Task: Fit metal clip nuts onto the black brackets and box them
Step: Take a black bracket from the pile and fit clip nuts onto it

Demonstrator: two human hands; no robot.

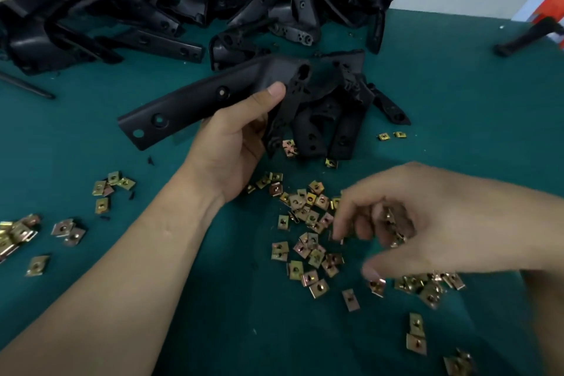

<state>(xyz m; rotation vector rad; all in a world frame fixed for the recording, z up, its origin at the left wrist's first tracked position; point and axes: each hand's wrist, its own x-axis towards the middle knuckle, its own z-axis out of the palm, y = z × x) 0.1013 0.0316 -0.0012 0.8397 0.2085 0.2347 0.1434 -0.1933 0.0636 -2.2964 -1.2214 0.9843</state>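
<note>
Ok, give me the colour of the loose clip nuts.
Brassy gold, some pinkish; the clip nuts show best in the head view.

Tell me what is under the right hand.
Loose clip nuts on the green mat show around the right hand, a few inside its curled fingers. Anything beneath the palm is hidden.

Legible markings: none; I could read no text, label, brand, number or sign anywhere in view.

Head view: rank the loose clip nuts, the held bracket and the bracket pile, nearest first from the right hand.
1. loose clip nuts, beside the right hand's fingers
2. held bracket, in the left hand
3. bracket pile, farthest back
</note>
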